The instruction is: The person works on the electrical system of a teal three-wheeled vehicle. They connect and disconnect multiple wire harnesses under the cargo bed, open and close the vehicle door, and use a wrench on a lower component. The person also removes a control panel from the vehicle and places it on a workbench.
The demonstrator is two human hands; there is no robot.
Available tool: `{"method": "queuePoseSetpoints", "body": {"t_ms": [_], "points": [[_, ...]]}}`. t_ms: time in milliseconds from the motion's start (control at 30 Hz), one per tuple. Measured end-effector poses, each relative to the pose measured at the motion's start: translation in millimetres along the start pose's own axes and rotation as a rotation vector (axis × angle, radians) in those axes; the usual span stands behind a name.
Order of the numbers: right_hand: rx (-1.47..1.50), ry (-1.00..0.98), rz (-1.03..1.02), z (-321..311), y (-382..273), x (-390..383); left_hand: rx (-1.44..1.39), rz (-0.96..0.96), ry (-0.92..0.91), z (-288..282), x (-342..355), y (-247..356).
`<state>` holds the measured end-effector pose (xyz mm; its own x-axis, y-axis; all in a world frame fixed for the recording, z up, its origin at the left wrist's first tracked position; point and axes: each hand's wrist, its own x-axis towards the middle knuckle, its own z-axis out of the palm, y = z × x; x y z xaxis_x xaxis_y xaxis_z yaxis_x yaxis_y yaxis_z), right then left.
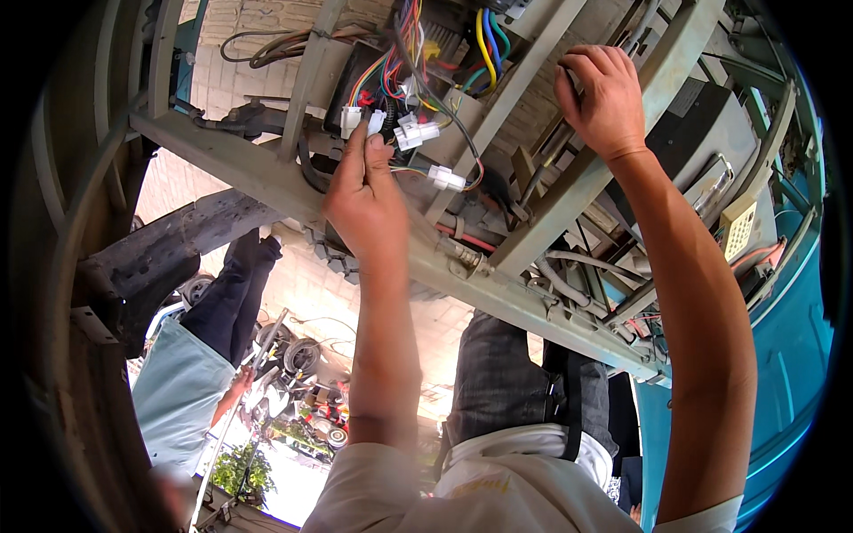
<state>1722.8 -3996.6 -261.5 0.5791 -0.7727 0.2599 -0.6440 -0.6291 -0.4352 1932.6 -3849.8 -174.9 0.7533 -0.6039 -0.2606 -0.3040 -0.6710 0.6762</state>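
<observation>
My left hand (364,200) pinches a small white connector (376,120) at the lower edge of a black module (351,75), where multicoloured wires (410,31) come together. Other white plugs hang beside it, one (416,133) just to the right and another (445,177) lower down. My right hand (604,102) is higher, at a painted metal rail (680,40), its fingers curled over something dark that is mostly hidden. Yellow, blue and green cables (493,49) run between my two hands.
Metal frame members (191,142) cross the view, with a silver-black housing (684,142) and turquoise body panel (782,346) at right. Another person (195,364) in a pale top is at lower left, near small wheels (302,355) and parts on the paved ground (169,178).
</observation>
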Motion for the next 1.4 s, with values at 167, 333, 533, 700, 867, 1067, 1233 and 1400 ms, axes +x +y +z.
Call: {"method": "queuePoseSetpoints", "body": {"t_ms": [167, 333, 533, 700, 867, 1067, 1233, 1400], "points": [[-0.013, -0.003, 0.007, 0.1, -0.2, 0.4, -0.710, -0.157, 0.039, 13.8, 4.3, -6.4], [-0.019, -0.006, 0.021, 1.0, 0.3, 0.0, -0.837, -0.147, 0.075, 25.2, -1.2, -35.0], [-0.027, -0.011, 0.021, 0.9, -0.3, 0.1, -0.831, -0.145, 0.063, 23.4, 3.0, -35.8], [-0.037, -0.014, 0.013, 0.6, 0.0, 0.0, -0.824, -0.148, 0.048, 21.8, 4.4, -38.7], [-0.027, -0.019, 0.021, 0.1, -0.5, -0.1, -0.824, -0.165, 0.045, 21.9, 3.9, -37.6], [-0.035, -0.006, 0.018, 0.5, -0.6, 0.0, -0.828, -0.163, 0.034, 21.5, 4.2, -39.4], [-0.036, -0.004, 0.012, 1.1, 0.2, -0.6, -0.834, -0.155, 0.025, 21.3, 4.1, -39.4], [-0.042, -0.012, 0.022, 0.0, -1.0, 0.3, -0.838, -0.160, 0.024, 20.9, 4.3, -39.2]]}}
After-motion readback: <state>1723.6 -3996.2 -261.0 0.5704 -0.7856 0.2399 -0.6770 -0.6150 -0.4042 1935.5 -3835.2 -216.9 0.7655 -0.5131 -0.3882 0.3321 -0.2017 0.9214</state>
